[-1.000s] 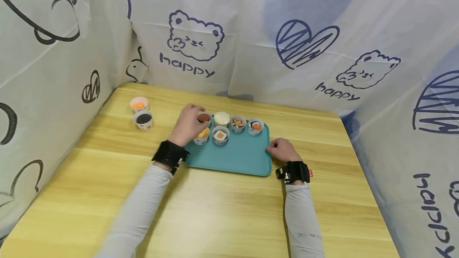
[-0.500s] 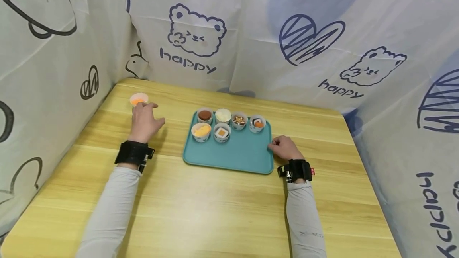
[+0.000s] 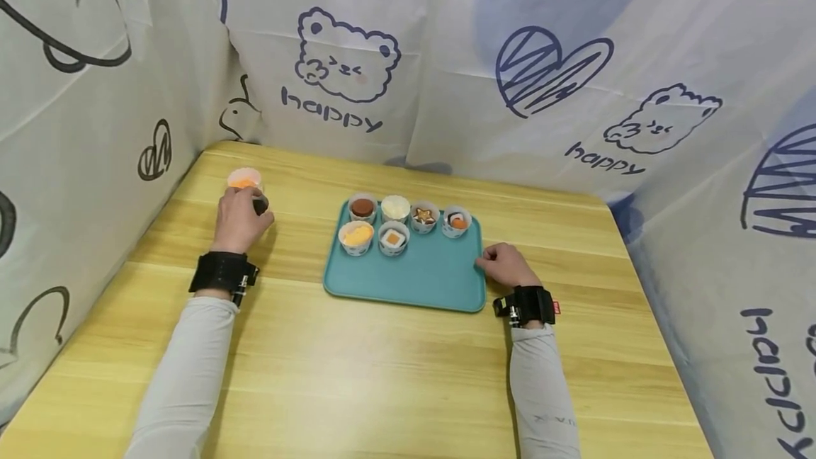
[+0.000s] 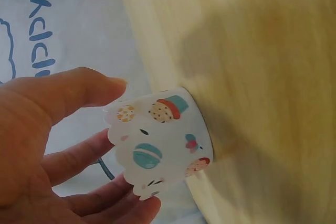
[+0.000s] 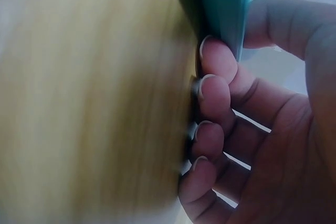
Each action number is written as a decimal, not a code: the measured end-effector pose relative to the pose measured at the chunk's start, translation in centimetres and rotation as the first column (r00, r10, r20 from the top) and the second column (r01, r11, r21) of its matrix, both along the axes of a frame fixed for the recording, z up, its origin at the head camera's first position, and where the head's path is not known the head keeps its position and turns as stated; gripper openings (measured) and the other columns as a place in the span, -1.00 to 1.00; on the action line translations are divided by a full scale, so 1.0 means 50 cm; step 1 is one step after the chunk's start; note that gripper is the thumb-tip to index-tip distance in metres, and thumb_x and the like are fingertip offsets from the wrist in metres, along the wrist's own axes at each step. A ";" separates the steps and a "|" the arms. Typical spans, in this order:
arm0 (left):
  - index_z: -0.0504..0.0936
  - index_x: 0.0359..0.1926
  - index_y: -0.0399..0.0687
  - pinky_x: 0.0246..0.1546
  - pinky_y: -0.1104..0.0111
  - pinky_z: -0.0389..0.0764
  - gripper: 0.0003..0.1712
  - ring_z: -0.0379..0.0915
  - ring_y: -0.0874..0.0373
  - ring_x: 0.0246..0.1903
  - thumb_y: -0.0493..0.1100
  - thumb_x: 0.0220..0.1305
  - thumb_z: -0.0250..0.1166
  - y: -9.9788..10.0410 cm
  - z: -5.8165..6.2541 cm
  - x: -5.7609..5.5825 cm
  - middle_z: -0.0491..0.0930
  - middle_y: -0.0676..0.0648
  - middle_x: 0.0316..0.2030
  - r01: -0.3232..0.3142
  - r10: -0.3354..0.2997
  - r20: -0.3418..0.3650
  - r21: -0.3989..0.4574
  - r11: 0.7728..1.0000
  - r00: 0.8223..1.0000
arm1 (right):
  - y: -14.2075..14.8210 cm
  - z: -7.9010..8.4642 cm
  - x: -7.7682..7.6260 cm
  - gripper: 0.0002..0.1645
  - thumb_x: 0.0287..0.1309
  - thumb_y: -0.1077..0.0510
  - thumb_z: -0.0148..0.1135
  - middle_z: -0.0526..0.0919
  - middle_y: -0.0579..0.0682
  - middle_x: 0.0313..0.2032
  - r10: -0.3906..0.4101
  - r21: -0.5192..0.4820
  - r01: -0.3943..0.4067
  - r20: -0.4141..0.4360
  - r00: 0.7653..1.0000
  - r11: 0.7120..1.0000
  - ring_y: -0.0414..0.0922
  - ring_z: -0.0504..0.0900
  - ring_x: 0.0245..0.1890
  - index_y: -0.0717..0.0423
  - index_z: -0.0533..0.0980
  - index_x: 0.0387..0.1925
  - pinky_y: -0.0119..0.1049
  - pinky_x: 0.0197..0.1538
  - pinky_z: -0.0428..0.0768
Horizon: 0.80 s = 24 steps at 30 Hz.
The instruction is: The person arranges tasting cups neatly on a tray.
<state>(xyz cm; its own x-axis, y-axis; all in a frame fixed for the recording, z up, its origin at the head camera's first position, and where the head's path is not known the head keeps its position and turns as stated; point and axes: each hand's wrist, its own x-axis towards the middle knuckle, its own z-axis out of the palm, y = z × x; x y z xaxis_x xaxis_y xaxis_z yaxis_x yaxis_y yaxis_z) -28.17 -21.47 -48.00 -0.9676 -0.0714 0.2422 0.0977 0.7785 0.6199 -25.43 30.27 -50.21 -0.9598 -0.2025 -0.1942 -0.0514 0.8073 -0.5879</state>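
My left hand [image 3: 236, 219] is over a patterned paper baking cup [image 4: 160, 135] at the table's far left. In the left wrist view its thumb and fingers lie around the scalloped rim, and the cup's base is at the wood. The dark filling [image 3: 260, 205] peeks out beside the thumb in the head view. My right hand [image 3: 508, 265] pinches the right edge of a teal tray [image 3: 421, 280]. Seen from the right wrist, the thumb is on one side of the tray rim [image 5: 223, 3] and the curled fingers are at its other side, along the tabletop.
Just behind the left hand stands a cup with orange filling [image 3: 245, 178]. The tray bears a back row with a brown-topped cup [image 3: 363, 207], a cream one [image 3: 395, 208] and others, and a yellow-topped cup [image 3: 356, 236] in front. Fabric walls [image 3: 446, 55] border the table.
My left hand has left the brown-topped cup on the tray, swung left, and come down around the dark-filled cup. The right hand stays at the tray's edge.
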 end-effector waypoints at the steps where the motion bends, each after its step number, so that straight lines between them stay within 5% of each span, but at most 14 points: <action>1: 0.56 -0.07 -0.51 0.10 -0.24 0.35 -0.64 0.33 -0.50 0.04 -0.32 0.14 0.31 0.000 0.000 0.000 0.48 -0.55 -0.04 -0.002 0.002 0.005 -0.006 1.000 1.000 | 0.001 0.000 0.000 -0.50 0.36 0.11 0.15 0.19 -0.13 -0.72 0.000 -0.002 0.000 0.001 1.000 1.000 -0.16 0.20 -0.69 0.03 0.27 -0.71 -0.31 -0.41 0.25; 9: 0.38 0.26 -0.50 0.08 -0.26 0.40 -0.28 0.32 -0.51 0.06 -0.22 0.14 0.40 0.009 0.009 0.009 0.32 -0.62 0.13 0.017 -0.013 0.135 -0.026 1.000 0.991 | 0.002 -0.003 -0.001 -0.52 0.35 0.14 0.14 0.18 -0.13 -0.73 0.011 -0.014 -0.012 -0.007 1.000 1.000 -0.15 0.20 -0.68 0.03 0.27 -0.71 -0.29 -0.41 0.25; 24: 0.47 0.12 -0.56 0.06 -0.23 0.43 -0.41 0.40 -0.48 0.03 -0.28 0.10 0.35 0.038 0.020 0.007 0.49 -0.59 0.01 0.094 -0.089 0.132 -0.034 0.995 0.987 | 0.003 -0.007 -0.002 -0.51 0.36 0.13 0.15 0.19 -0.12 -0.72 0.005 -0.013 -0.005 -0.004 1.000 1.000 -0.15 0.22 -0.68 0.03 0.27 -0.70 -0.29 -0.41 0.26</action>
<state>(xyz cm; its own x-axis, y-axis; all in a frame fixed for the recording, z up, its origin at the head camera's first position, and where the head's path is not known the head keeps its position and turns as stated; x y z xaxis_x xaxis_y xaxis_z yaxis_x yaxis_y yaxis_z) -27.81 -19.56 -46.99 -0.9931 0.0264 0.1144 0.0903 0.7947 0.6003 -25.55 30.43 -50.57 -0.9597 -0.2095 -0.1876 -0.0576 0.7995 -0.5980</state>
